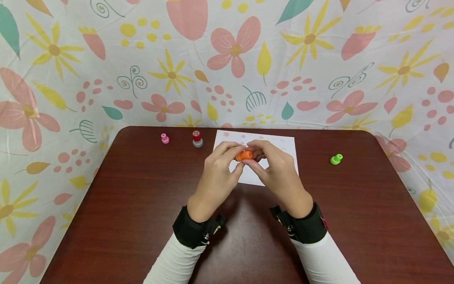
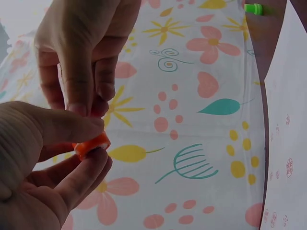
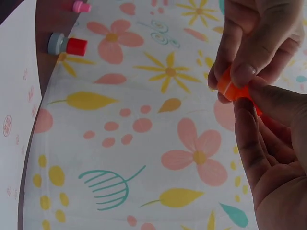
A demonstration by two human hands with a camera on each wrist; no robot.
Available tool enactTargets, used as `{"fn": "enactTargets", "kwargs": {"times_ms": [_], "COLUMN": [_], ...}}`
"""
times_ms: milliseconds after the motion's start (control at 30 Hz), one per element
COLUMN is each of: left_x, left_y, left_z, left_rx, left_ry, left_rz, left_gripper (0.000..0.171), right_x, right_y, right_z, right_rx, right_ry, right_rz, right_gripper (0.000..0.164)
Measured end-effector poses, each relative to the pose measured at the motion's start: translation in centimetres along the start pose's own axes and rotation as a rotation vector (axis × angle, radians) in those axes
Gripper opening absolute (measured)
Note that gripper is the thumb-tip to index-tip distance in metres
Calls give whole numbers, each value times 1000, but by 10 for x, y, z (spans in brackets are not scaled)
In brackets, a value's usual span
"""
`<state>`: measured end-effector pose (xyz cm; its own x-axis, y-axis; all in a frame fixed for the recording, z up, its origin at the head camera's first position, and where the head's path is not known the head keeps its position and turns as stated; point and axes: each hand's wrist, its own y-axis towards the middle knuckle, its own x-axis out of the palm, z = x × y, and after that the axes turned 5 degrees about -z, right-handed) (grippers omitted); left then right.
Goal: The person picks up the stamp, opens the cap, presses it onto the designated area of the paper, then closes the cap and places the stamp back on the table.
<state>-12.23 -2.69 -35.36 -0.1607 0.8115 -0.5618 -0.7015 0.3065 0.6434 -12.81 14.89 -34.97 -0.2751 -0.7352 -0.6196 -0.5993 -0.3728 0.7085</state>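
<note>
A small orange stamp [image 1: 244,155] is held above the sheet of paper, between both hands. My left hand [image 1: 217,177] pinches its left end with thumb and fingers. At the other end, the right hand [image 1: 281,175] grips it the same way. In the left wrist view, fingers cover most of the orange stamp [image 2: 91,145]. The right wrist view shows its rounded orange side [image 3: 231,88] between the fingertips. Beneath the hands lies a white sheet of paper [image 1: 285,145] with several small red prints, partly hidden by them.
A pink stamp [image 1: 164,138] and a red-and-grey stamp [image 1: 197,139] stand left of the paper near the table's back edge. To the right, a bright green stamp [image 1: 336,159] is on the brown table [image 1: 134,205]. Flowered cloth [image 1: 220,102] hangs behind and beside the table.
</note>
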Motion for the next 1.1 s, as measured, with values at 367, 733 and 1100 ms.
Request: {"fn": "enactTargets", "kwargs": {"times_ms": [367,733,1100], "left_x": [-6,-27,-57], "left_y": [-8,-26,-37], "left_z": [-14,-71,-124], "left_rx": [-115,-311,-434], "left_ry": [6,77,204], "left_rz": [58,-13,-174], "left_gripper": [24,17,16], "right_x": [-7,-15,-35], "right_y": [-5,-20,-44], "right_z": [6,39,82], "right_rx": [46,159,270], "right_ry": [-23,-48,-192], "right_rz": [-71,-179,-286], "right_gripper": [47,35,32]}}
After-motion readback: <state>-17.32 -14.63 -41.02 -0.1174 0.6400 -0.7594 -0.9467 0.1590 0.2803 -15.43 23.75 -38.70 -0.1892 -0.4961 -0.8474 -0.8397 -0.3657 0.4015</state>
